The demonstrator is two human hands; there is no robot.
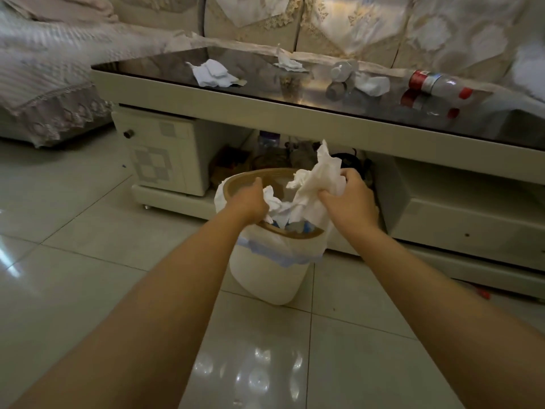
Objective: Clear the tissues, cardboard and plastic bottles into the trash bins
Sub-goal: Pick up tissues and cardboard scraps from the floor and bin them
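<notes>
A white trash bin (267, 276) with a tan rim and a plastic liner stands on the floor before the coffee table (206, 93). Over its mouth my right hand (349, 199) grips a large crumpled white tissue (320, 175). My left hand (249, 200) holds a smaller tissue wad (272, 199) at the bin's opening. More crumpled tissues (213, 72) (289, 64) (373, 85) lie on the dark glass tabletop. A crushed clear bottle (342, 70) and a red-labelled plastic bottle (439, 83) lie on the table's right part.
A lace-covered sofa (354, 22) runs behind the table and along the left. The table has a drawer unit (159, 152) on the left and a cluttered open shelf (265, 154) behind the bin. Glossy tiled floor (88, 261) spreads around the bin.
</notes>
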